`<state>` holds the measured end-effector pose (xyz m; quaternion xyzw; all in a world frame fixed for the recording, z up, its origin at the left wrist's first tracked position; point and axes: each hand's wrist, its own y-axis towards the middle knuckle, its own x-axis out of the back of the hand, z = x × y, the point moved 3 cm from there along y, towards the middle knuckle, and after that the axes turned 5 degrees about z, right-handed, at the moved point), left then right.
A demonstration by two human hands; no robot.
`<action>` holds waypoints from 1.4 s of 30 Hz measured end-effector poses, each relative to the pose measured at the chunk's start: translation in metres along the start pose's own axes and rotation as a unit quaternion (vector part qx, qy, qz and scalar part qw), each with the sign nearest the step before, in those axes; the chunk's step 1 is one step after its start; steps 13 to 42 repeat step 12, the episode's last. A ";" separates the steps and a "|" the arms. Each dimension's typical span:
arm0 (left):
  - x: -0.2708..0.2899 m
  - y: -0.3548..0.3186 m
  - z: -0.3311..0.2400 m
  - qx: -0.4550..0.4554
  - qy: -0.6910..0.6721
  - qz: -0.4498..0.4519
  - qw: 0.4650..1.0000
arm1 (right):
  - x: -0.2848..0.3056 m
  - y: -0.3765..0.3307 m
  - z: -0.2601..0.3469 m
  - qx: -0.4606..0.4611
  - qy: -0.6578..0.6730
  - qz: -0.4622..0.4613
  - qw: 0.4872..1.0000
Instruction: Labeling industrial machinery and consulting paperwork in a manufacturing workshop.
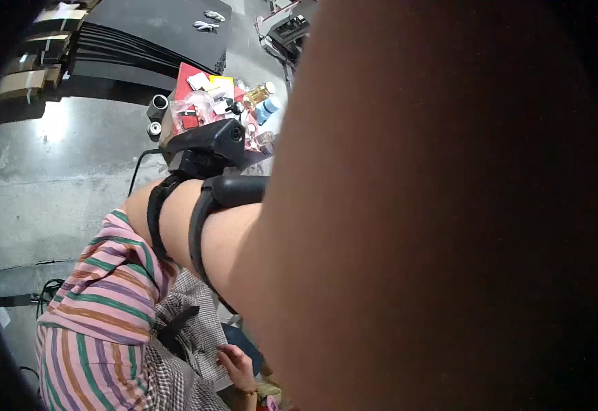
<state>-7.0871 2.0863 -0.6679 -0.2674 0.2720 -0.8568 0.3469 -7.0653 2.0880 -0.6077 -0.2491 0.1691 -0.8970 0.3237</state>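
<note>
Against the lens, my left hand (436, 205) fills the right half of the picture as a dark blur. Its fingers cannot be made out, nor whether it holds anything. Two black straps circle the bare wrist below a pink, green and brown striped sleeve (107, 294), and they carry a black device (210, 144). At the lower edge a smaller hand (237, 370) with a bracelet and loosely bent fingers shows over black-and-white checked cloth (189, 329). Whose hand that is, I cannot tell. No hand is recognisable as my right one.
Beyond the wrist lies a cluttered red surface (184, 74) with a blue bottle (266, 109), a yellow-tinted bottle (258, 94) and small packets. Two cans (156, 106) stand left of it. White gloves (206, 26) lie on a dark mat (148, 31); cardboard boxes (25, 82) are stacked far left.
</note>
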 end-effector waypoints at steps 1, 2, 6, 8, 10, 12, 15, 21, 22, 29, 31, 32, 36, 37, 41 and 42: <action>0.008 -0.008 -0.013 -0.020 -0.040 0.023 0.999 | -0.007 0.000 -0.001 -0.012 0.007 0.021 1.000; -0.010 -0.003 -0.012 0.083 0.336 0.105 0.932 | -0.026 -0.004 0.009 -0.006 0.023 0.018 1.000; -0.022 -0.030 0.084 -0.078 0.043 -0.112 0.990 | -0.027 -0.001 0.016 0.027 0.031 -0.008 0.999; -0.011 -0.020 0.051 0.002 -0.100 -0.060 0.993 | -0.021 -0.002 0.014 -0.033 0.022 -0.049 0.998; -0.016 -0.008 0.060 0.085 -0.174 -0.062 0.979 | -0.023 0.017 0.024 -0.009 0.025 0.009 1.000; -0.052 -0.029 0.048 0.134 -0.223 -0.109 0.959 | -0.009 0.022 0.024 0.015 0.023 -0.013 1.000; -0.052 -0.029 0.048 0.134 -0.223 -0.109 0.959 | -0.009 0.022 0.024 0.015 0.023 -0.013 1.000; -0.052 -0.029 0.048 0.134 -0.223 -0.109 0.959 | -0.009 0.022 0.024 0.015 0.023 -0.013 1.000; -0.052 -0.029 0.048 0.134 -0.223 -0.109 0.959 | -0.009 0.022 0.024 0.015 0.023 -0.013 1.000; -0.052 -0.029 0.048 0.134 -0.223 -0.109 0.959 | -0.009 0.022 0.024 0.015 0.023 -0.013 1.000; -0.052 -0.029 0.048 0.134 -0.223 -0.109 0.959 | -0.009 0.022 0.024 0.015 0.023 -0.013 1.000; -0.052 -0.029 0.048 0.134 -0.223 -0.109 0.959 | -0.009 0.022 0.024 0.015 0.023 -0.013 1.000; -0.052 -0.029 0.048 0.134 -0.223 -0.109 0.959 | -0.009 0.022 0.024 0.015 0.023 -0.013 1.000; -0.052 -0.029 0.048 0.134 -0.223 -0.109 0.959 | -0.009 0.022 0.024 0.015 0.023 -0.013 1.000; -0.052 -0.029 0.048 0.134 -0.223 -0.109 0.959 | -0.009 0.022 0.024 0.015 0.023 -0.013 1.000; -0.052 -0.029 0.048 0.134 -0.223 -0.109 0.959 | -0.009 0.022 0.024 0.015 0.023 -0.013 1.000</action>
